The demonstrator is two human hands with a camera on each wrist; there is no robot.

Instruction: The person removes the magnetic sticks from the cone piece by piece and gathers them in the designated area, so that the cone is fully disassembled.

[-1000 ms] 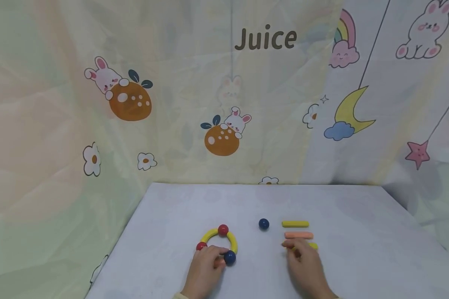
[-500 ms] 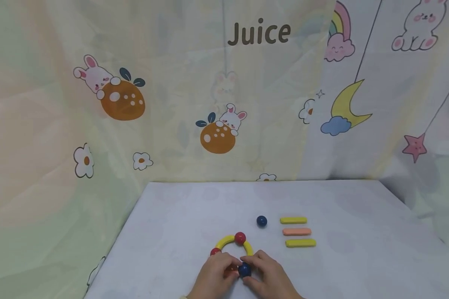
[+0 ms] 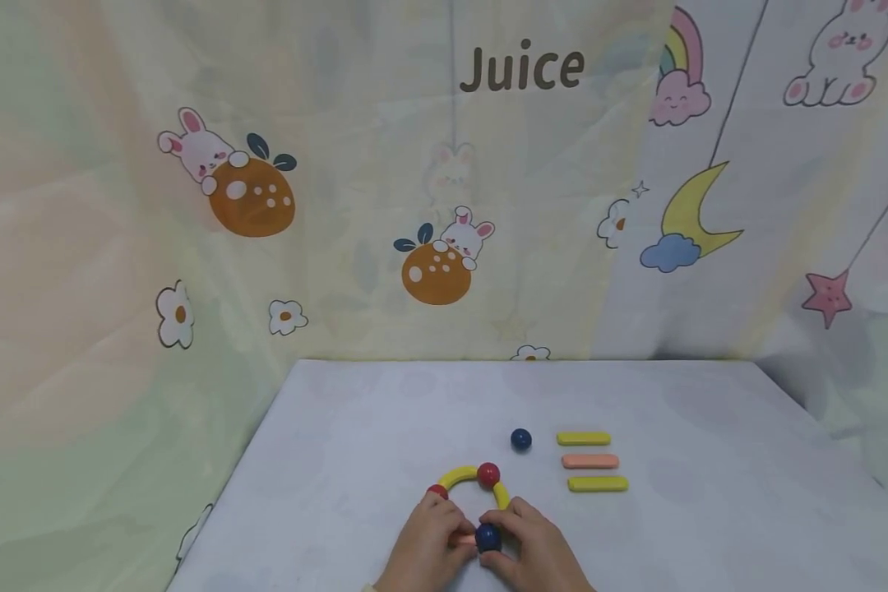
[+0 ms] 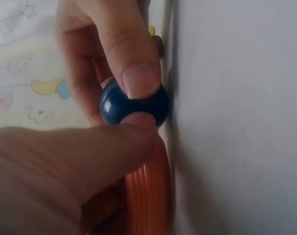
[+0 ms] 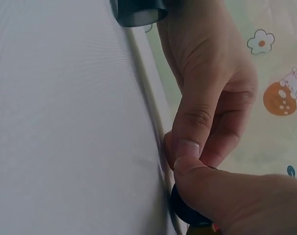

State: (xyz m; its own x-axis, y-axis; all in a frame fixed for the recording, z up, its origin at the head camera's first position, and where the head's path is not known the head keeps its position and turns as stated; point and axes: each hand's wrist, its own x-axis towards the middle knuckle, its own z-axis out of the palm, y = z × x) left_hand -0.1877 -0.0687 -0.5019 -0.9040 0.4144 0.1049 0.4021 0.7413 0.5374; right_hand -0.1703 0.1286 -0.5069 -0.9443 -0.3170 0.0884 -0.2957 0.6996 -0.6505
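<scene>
1. Head view, hands: the right hand (image 3: 536, 543) was over the row of sticks a second ago; it has since come across toward 8 o'clock and now pinches the blue ball (image 3: 488, 538). Beside it, the left hand (image 3: 425, 534) pinches the orange stick (image 3: 462, 540) next to that ball. The hands are close together.

2. Head view, ring: the ring (image 3: 458, 475) has slid toward 4 o'clock on the table (image 3: 725, 469). On it, one red ball (image 3: 488, 474) sits at 1 o'clock, another red ball (image 3: 437, 491) at 10, the pinched blue ball near 5. The spare blue ball (image 3: 521, 440), off at 1 o'clock, and the three loose sticks (image 3: 590, 461), at 2 o'clock, have stayed put.

3. Left wrist view: the right thumb presses the ball from 12 o'clock; the left thumb lies across where ball and stick meet, the stick running to 6 o'clock. That thumb hides whether they are joined.

4. Right wrist view: the ball shows dark beneath the right thumb, toward 6 o'clock; the stick is hidden. My reading: the work has gone from one-handed steadying to two-handed fitting at this joint.
</scene>
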